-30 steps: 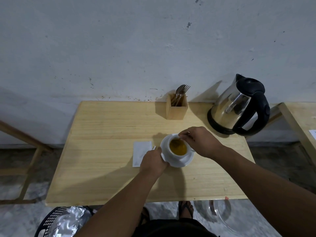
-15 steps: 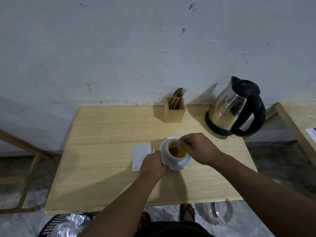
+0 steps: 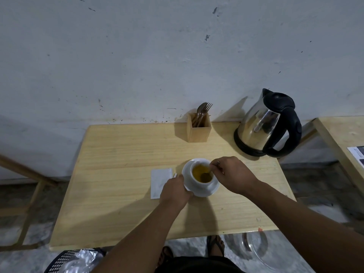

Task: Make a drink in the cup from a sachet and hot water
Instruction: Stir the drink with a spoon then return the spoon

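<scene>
A white cup (image 3: 199,181) sits on a white saucer (image 3: 211,189) near the middle of the wooden bench (image 3: 122,154), and it holds a yellow-orange drink (image 3: 198,171). The right hand (image 3: 232,174) is over the cup's right rim, its grip pinched on the thin handle of a spoon (image 3: 206,175) whose dark bowl is dipped in the liquid. The left hand (image 3: 174,192) is at the saucer's near-left edge, fingers curled against the rim; from here it seems to be holding the saucer, though the fingertips are hidden under the knuckles. Just left of the saucer a flat white sachet (image 3: 160,182) lies on the bench, partly under the left hand, and a small white scrap (image 3: 174,175) shows between it and the saucer. At the back of the bench, against the wall, stands a small wooden box (image 3: 199,131) with a fork and spoons upright in it. To its right, at the back corner, a steel kettle (image 3: 264,127) with a black handle and lid rests on its base, well apart from the cup.
</scene>
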